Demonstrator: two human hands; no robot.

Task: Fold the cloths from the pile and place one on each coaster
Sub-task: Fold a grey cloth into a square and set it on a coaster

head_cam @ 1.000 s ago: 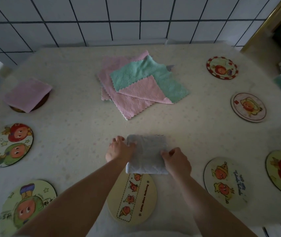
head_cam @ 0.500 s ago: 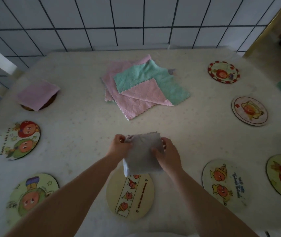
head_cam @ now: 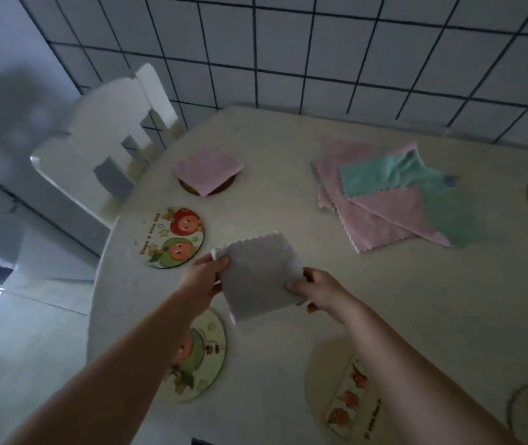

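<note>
grey cloth [head_cam: 258, 279] lifted off table, carried left | both hands [head_cam: 203, 279] gripping

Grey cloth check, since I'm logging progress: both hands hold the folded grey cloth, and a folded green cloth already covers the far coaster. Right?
Not quite. In the head view, the cloth on the far coaster is pink, not green. Both hands, left hand and right hand, do hold the folded grey cloth.

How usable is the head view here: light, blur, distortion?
Head view: dim and bluish, no glare; wide-angle lens bends the wall tiles and table edge; chair and pile smeared by motion; grey cloth, gripped by left hand and right hand, stays readable.
</note>
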